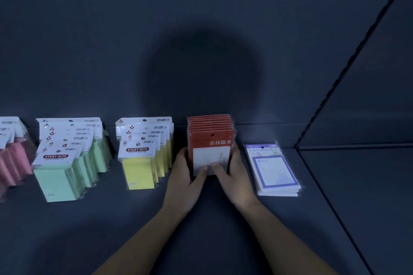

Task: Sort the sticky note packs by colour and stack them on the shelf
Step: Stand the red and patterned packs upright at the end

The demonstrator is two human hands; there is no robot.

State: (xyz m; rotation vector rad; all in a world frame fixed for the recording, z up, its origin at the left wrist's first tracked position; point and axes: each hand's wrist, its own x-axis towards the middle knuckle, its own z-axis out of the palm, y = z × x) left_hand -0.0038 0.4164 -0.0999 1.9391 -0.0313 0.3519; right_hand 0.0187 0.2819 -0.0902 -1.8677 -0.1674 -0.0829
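From the head camera, a row of red packs (pixel 211 131) stands upright at the middle of the dark shelf (pixel 223 241), its far end against the back wall. The left hand (pixel 185 178) and right hand (pixel 233 176) clasp the row from either side, thumbs pressed on the nearest pack's white face. To the left stand yellow packs (pixel 139 169), green packs (pixel 60 181) and pink packs (pixel 13 165) in leaning rows. Just right of the red row lies a flat stack of blue packs (pixel 276 172).
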